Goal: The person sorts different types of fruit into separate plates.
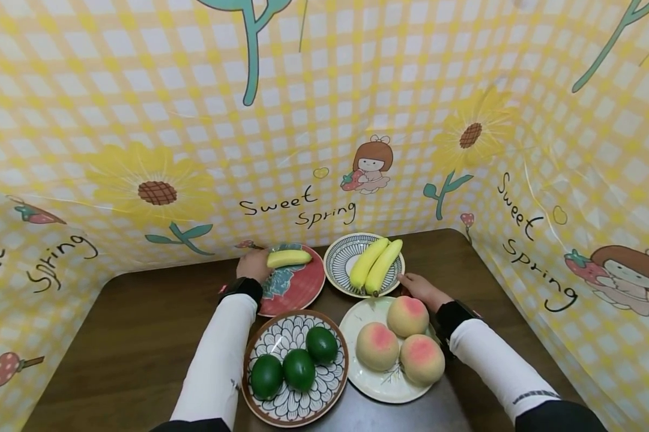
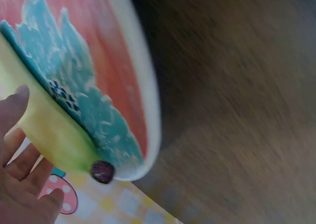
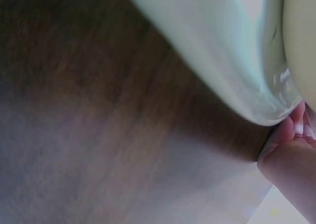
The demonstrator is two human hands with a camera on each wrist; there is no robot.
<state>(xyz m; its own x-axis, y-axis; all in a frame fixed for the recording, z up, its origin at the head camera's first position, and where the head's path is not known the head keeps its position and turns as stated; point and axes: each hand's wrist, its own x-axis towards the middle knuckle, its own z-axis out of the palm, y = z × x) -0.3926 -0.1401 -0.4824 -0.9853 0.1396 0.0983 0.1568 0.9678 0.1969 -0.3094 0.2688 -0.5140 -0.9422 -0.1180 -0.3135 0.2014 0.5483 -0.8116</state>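
My left hand (image 1: 254, 264) grips the left end of a yellow-green banana (image 1: 289, 258) that lies across a red plate (image 1: 302, 291) with a teal pattern. In the left wrist view the thumb and fingers (image 2: 19, 169) curl round the banana (image 2: 49, 130) above the red plate (image 2: 123, 85). My right hand (image 1: 418, 289) reaches to the lower right rim of a blue-striped bowl (image 1: 339, 259) holding two bananas (image 1: 375, 265). The right wrist view shows its fingertips (image 3: 286, 159) pinching the pale rim of the bowl (image 3: 222, 61).
A white plate (image 1: 378, 384) with three peaches (image 1: 407, 342) sits in front of the right hand. A patterned plate (image 1: 281, 411) holds three green fruits (image 1: 297, 367). The brown table (image 1: 140, 336) is walled by a yellow checked backdrop (image 1: 324, 120).
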